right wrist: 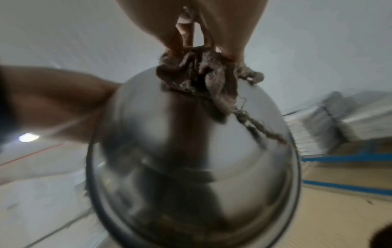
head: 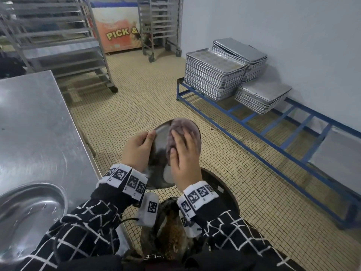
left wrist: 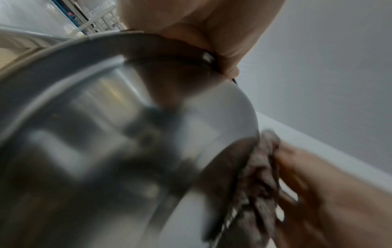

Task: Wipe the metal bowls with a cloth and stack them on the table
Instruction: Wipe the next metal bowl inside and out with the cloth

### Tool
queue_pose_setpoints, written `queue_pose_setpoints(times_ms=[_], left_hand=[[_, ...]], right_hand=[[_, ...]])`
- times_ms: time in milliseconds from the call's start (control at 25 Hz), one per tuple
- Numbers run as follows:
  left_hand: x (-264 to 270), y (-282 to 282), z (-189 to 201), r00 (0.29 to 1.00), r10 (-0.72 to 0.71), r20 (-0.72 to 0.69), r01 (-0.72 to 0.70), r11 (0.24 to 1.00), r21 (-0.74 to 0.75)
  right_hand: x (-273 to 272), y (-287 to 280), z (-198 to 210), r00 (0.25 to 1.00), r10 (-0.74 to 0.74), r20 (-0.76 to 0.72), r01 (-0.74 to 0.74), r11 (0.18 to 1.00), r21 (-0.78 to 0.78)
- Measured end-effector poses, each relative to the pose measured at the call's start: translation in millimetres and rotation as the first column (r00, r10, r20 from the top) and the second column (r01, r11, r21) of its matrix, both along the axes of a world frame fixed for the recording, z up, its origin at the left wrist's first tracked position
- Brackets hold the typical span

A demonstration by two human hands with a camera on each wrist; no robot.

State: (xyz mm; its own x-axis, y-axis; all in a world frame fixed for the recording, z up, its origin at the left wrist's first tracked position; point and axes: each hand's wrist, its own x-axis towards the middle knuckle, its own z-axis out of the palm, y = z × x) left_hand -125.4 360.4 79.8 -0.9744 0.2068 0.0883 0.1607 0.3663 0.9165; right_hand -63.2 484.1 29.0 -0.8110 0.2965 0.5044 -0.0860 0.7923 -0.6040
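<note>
A metal bowl (head: 159,145) is held in the air beside the steel table (head: 39,124), tilted with its rounded outside toward me. My left hand (head: 136,147) grips its rim, thumb on the edge. My right hand (head: 183,153) lies flat on a brownish-grey cloth (head: 183,124) and presses it against the bowl's outer surface. The left wrist view shows the bowl (left wrist: 127,134), my left hand (left wrist: 201,25) on the rim and the cloth (left wrist: 260,167). In the right wrist view the bunched cloth (right wrist: 201,78) sits on the bowl's dome (right wrist: 191,167). A second metal bowl (head: 29,210) rests on the table's near corner.
Below my hands stands a dark round tub (head: 220,188). Stacks of metal trays (head: 214,75) sit on a low blue frame (head: 273,133) along the right wall. Wheeled tray racks (head: 58,45) stand behind the table, with tiled floor between.
</note>
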Motion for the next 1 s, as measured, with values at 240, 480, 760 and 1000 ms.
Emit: queue_pose_setpoints(times_ms=[240,480,760,1000], left_hand=[[0.6,-0.5,-1.2,0.998,0.019,0.058,-0.023,0.997,0.068],[-1.7,-15.1,-7.5,0.955,0.077,0.288,-0.170,0.934,0.315],[-4.8,-27.2,-27.8,0.984,0.038,0.175,-0.070,0.981,0.183],[6.6,-18.8,-36.1,0.979,-0.182,0.090,0.180,0.983,0.026]], right_hand=[[-26.6,16.4,10.8,0.983,-0.176,0.046,0.180,0.980,-0.086],[-14.7,42.1,-24.6,0.910,-0.231,0.345,0.414,0.456,-0.787],[7.8,65.2,-2.1,0.929,-0.187,0.319,0.369,0.530,-0.764],[6.0,93.1,18.8,0.944,-0.031,0.327,0.109,0.969,-0.223]])
